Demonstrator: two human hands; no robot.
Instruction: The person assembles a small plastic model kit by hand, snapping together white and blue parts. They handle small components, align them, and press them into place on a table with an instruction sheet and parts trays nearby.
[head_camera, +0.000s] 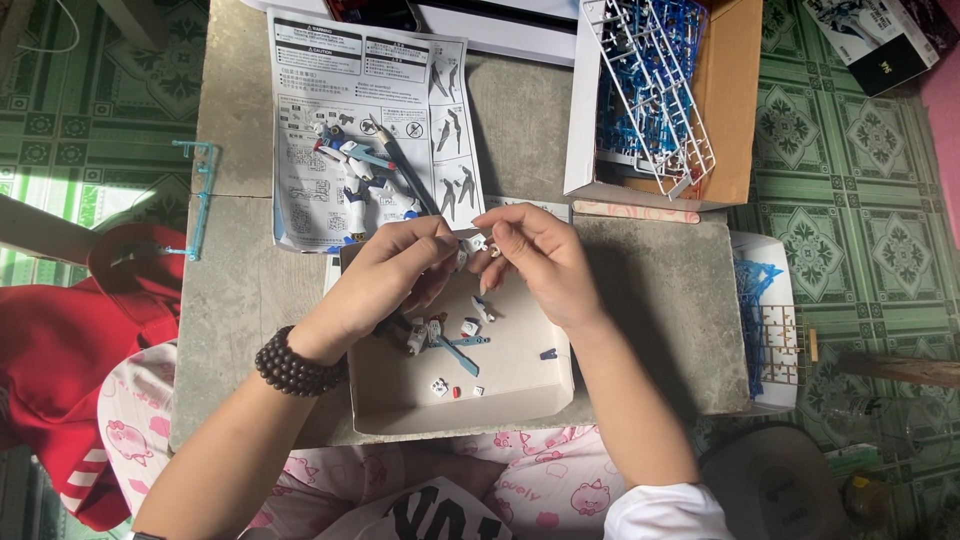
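Note:
My left hand (385, 280) and my right hand (530, 262) meet above a shallow cardboard tray (520, 385), both pinching a small white model part (476, 243) between the fingertips. A dark bead bracelet (290, 365) circles my left wrist. Loose small model pieces (450, 345), white, blue and red, lie in the tray under my hands. A partly built white and blue model figure (362, 180) lies on a printed instruction sheet (370, 100) just beyond my left hand.
An open cardboard box (735, 100) holding white and blue part frames (650, 80) stands at the back right. Another box with a blue and tan frame (768, 320) sits at the right edge of the grey stone slab (250, 290). Red cloth (70, 350) lies left.

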